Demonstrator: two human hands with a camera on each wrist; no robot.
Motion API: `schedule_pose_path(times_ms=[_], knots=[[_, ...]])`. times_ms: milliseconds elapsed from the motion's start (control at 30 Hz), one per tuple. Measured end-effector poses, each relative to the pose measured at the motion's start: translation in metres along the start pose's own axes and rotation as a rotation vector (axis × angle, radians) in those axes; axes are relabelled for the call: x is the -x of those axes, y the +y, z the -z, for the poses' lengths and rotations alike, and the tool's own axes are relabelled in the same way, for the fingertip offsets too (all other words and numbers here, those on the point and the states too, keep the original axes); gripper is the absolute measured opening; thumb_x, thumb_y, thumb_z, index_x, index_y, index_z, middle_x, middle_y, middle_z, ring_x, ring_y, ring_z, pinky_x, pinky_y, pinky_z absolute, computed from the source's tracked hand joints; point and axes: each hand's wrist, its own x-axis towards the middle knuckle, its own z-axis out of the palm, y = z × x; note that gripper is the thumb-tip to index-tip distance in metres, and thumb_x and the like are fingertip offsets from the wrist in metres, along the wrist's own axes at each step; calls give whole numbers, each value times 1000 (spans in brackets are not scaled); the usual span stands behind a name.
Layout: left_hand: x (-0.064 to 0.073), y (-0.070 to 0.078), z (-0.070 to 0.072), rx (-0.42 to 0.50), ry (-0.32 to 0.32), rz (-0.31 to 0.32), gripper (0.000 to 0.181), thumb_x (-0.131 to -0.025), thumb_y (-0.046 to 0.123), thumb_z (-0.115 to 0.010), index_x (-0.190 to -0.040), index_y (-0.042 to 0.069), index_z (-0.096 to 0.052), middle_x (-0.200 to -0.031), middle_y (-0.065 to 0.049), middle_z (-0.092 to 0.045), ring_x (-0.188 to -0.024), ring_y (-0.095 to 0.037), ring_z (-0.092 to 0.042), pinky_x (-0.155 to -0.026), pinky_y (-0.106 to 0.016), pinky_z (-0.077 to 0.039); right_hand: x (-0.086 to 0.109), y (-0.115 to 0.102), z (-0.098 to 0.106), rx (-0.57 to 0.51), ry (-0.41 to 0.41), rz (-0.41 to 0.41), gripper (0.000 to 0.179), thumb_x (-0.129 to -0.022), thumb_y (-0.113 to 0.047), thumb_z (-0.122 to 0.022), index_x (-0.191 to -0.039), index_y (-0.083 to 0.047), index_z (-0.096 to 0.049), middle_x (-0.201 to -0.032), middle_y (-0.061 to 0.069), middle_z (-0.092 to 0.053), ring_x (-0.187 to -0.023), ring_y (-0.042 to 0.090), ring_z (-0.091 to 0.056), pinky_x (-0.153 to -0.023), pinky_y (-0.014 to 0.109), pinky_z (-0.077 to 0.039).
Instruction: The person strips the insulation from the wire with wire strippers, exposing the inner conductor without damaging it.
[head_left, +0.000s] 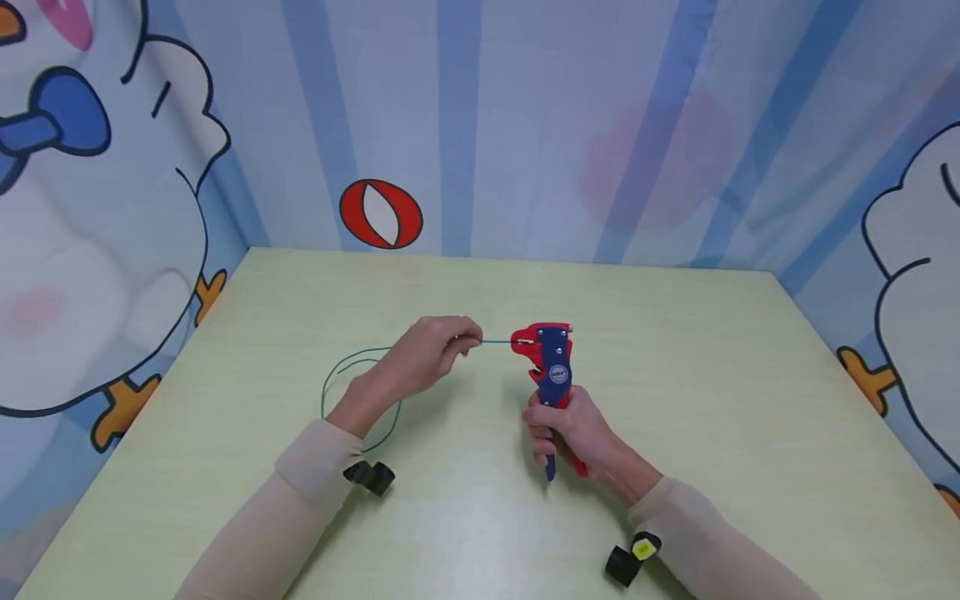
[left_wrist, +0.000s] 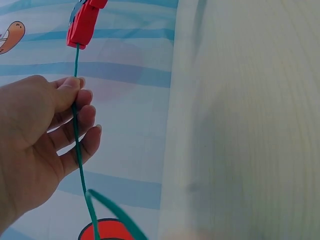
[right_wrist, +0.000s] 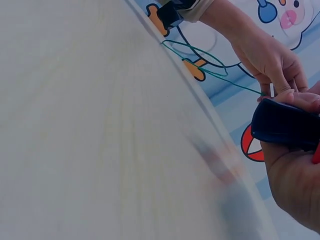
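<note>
Between thumb and forefinger my left hand pinches a thin green wire. From the pinch, the wire's short straight end runs into the red nose of a wire stripper. Its other part loops behind and below the left wrist. My right hand grips the stripper by its blue and red handles, holding it upright with the nose pointing left. In the left wrist view the red nose sits just past the fingertips. The right wrist view shows a dark blue handle inside the right hand.
A pale wood-look table lies under both hands. Behind it hangs a blue striped cloth with printed cartoon figures and a red ball print. Small black devices are strapped at both wrists.
</note>
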Motion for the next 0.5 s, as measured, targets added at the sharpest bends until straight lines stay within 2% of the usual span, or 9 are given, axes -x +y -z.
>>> schedule_pose_path(times_ms=[267,500], knots=[[1,1,0,-6,-1,-4,14,-95,4,-68,-108,6,-71,-89,-7,-68,-78,-15,-60,-79,-28,-55,-1,3,6,11,-44,13,7,-99,-6,-52,-93,-6,-48,-69,3,-49,-57,17,-51,-59,29,-52],[-1,0,0,-10,8,-11,13,-95,4,-67,-107,6,-70,-87,-3,-67,-78,-15,-58,-79,-27,-55,0,3,8,0,-68,49,5,-98,-4,-51,-94,-6,-49,-70,2,-50,-59,17,-53,-61,29,-54]])
